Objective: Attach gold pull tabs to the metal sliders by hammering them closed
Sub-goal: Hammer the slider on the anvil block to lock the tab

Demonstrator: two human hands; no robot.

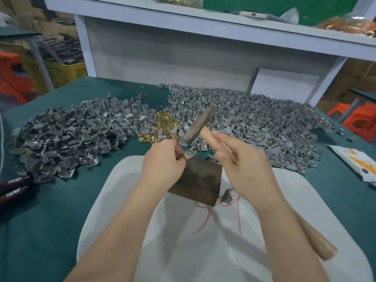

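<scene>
"Two hands are seen in the head view. What is held by each?"

"A small grey slider (190,155) is pinched between thumb and forefinger of the left hand (162,161), at the far left corner of the dark block (200,180). Most of the piece is hidden by the fingers, so it cannot be told whether a tab is fitted. The wooden handle of the hammer (198,127) is gripped by the curled fingers of the right hand (246,169). The hammer's head is raised beyond the block, tilted and blurred, and the handle's butt is seen behind the right forearm."

"Where are the loose parts found?"

"The gold pull tabs (162,125) are heaped just beyond the left hand, between the left heap of sliders (67,135) and the right heap of sliders (264,119)."

"What is cut off?"

"Dark tool handles (12,187) are cut by the left edge and a printed packet (354,163) by the right. The things on the shelf (203,25) are clipped at the top."

"And what room is left?"

"The block is set on a white cloth (203,257), bare on its near side. A loose slider (227,195) and a red string (206,216) lie just beside the block's near right corner. The right heap is spread almost to the block's far right corner. Bare green table (40,220) is left at the near left."
</scene>
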